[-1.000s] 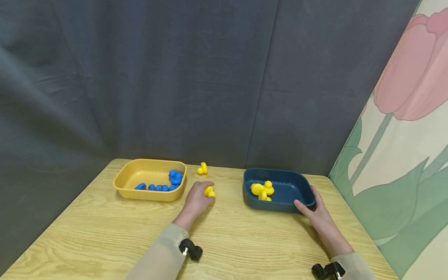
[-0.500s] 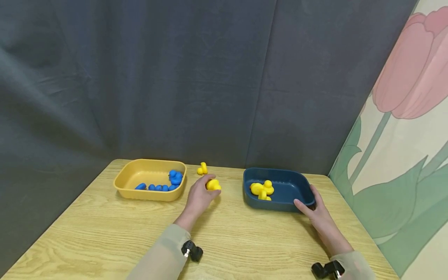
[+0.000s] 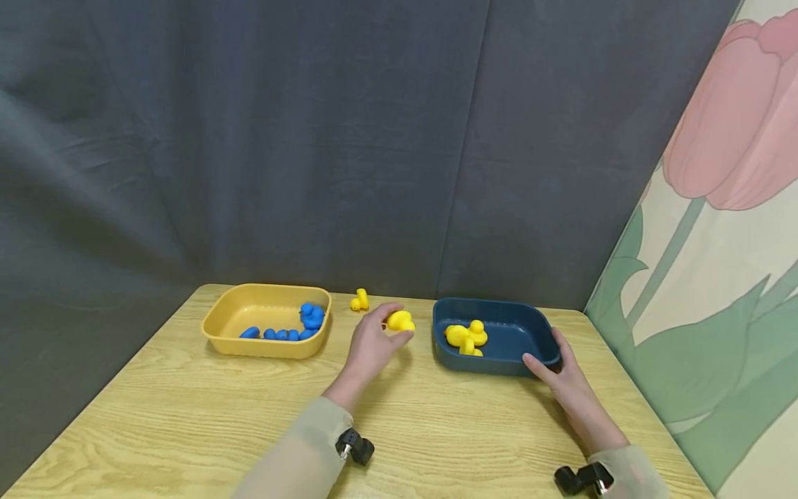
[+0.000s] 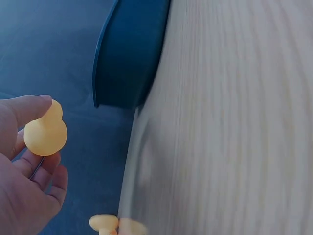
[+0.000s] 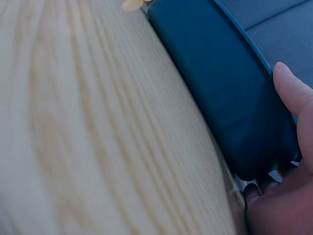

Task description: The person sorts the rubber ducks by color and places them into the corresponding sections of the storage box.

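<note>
My left hand (image 3: 368,346) pinches a yellow toy duck (image 3: 401,321) between thumb and fingers, above the table and short of the dark blue bin. In the left wrist view the same duck (image 4: 45,134) sits between thumb and fingertips, its head toward the thumb. Around the near right corner of the dark blue bin (image 3: 486,365) my right hand (image 3: 572,384) holds on, thumb at the rim and fingers along the outside. Several yellow ducks (image 3: 461,336) lie at the left inside that bin. One more yellow duck (image 3: 359,300) is tipped over on the table near its back edge.
A yellow bin (image 3: 264,348) with several blue toy ducks (image 3: 313,317) stands at the back left of the wooden table (image 3: 449,430). A dark curtain (image 3: 349,152) hangs right behind the table, and a flower-patterned wall (image 3: 704,305) runs along the right.
My left hand has picked the duck up off the table and carried it right, toward the dark blue bin. The right hand and both bins have stayed in place.
</note>
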Tool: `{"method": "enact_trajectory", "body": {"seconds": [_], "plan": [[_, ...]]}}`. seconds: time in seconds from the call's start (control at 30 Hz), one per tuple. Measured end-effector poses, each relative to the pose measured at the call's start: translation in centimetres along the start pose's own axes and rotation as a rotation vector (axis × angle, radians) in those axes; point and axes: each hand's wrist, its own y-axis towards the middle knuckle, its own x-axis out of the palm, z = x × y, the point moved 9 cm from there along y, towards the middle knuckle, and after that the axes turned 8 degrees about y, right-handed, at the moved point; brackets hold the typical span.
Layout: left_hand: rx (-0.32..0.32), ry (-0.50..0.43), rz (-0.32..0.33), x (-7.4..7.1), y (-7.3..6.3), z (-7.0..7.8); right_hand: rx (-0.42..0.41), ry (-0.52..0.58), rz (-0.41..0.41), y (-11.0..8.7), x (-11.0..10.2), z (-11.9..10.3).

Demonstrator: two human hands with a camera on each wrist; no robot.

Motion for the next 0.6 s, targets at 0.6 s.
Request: {"method": "enact_trajectory", "body": {"seconds": [0.6], "plan": [[0.015,0.053,-0.054,5.2,0.0,4.6,0.009,0.016,0.006,-0.2,0.1,-0.3]]}}
